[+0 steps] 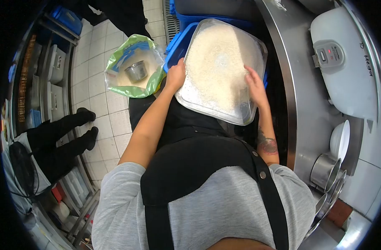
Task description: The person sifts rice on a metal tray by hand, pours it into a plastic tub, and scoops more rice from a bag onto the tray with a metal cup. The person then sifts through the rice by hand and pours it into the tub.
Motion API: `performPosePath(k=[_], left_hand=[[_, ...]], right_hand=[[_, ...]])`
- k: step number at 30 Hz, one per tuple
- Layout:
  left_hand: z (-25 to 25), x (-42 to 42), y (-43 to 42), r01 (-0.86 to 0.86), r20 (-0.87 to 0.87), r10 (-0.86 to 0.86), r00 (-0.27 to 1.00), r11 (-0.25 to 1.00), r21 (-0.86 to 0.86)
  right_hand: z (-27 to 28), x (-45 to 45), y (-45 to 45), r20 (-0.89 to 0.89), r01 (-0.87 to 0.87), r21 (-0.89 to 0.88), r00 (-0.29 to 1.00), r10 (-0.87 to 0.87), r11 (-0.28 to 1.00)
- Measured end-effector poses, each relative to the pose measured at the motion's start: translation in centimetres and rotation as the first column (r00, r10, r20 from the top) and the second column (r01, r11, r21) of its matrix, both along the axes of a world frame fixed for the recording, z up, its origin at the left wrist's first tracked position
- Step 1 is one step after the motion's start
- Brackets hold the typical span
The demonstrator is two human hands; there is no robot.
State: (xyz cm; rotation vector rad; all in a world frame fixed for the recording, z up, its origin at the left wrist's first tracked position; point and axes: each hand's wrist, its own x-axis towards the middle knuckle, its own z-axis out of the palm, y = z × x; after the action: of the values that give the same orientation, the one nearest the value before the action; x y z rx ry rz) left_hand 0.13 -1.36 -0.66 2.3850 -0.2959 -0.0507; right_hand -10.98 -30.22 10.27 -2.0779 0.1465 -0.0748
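Note:
A clear, roughly square plastic container holds a broad layer of white grain that looks like rice. Its left rim is gripped by my left hand, fingers closed around the edge. At the opposite side, my right hand has its fingers stretched out over the right edge and the grain; whether they touch the grain I cannot tell. Left of the container stands an open green plastic bag with more of the pale grain and a metal cup lying in it.
Blue bins sit under and behind the container. On my right runs a steel counter with a white rice cooker, a white bowl and metal pots. A person's dark shoes and another person's legs are on the left.

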Motion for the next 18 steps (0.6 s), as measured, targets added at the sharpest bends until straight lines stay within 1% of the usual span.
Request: performPosePath(k=[1,2,3,6,9,10,13,14,16,18], left_hand=[[0.1,0.0,0.0,0.002,0.000,-0.002,1.000,1.000,0.001],[0.2,0.0,0.0,0.000,0.007,0.000,1.000,1.000,0.000],[0.2,-0.1,-0.1,-0.005,0.013,0.005,1.000,1.000,-0.001],[0.3,-0.1,-0.1,-0.012,0.034,0.012,0.999,1.000,-0.008],[0.2,-0.2,-0.1,-0.010,0.033,0.010,0.999,1.000,-0.007],[0.2,-0.1,-0.1,-0.010,0.031,0.010,0.999,1.000,-0.007],[0.4,-0.1,-0.1,-0.002,0.021,0.003,1.000,1.000,-0.007],[0.4,-0.3,-0.2,-0.001,0.013,0.001,1.000,1.000,-0.004],[0.6,-0.3,-0.1,-0.006,0.008,0.006,1.000,1.000,0.005],[0.3,-0.2,0.1,-0.009,0.015,0.009,1.000,1.000,-0.025]], right_hand=[[-1.3,-0.8,0.0,0.001,0.035,-0.290,0.999,-0.037,0.956],[-3.4,-1.8,0.3,0.037,0.098,-0.407,0.995,-0.090,0.908],[-5.3,-2.6,0.8,0.078,0.158,-0.514,0.987,-0.137,0.843],[-7.3,-3.5,3.9,0.135,0.236,-0.662,0.971,-0.197,0.711],[-8.0,-1.8,6.0,0.134,0.138,-0.708,0.989,-0.060,0.693],[-7.5,-0.8,6.2,0.190,0.101,-0.669,0.981,0.037,0.737],[-6.7,3.9,3.8,0.074,-0.104,-0.680,0.975,0.209,0.726],[-7.2,5.5,3.4,0.147,0.023,-0.649,0.984,0.096,0.760],[-8.6,8.3,3.4,0.285,0.274,-0.552,0.950,-0.131,0.787],[-10.2,8.6,4.4,0.363,0.352,-0.606,0.920,-0.146,0.713]])
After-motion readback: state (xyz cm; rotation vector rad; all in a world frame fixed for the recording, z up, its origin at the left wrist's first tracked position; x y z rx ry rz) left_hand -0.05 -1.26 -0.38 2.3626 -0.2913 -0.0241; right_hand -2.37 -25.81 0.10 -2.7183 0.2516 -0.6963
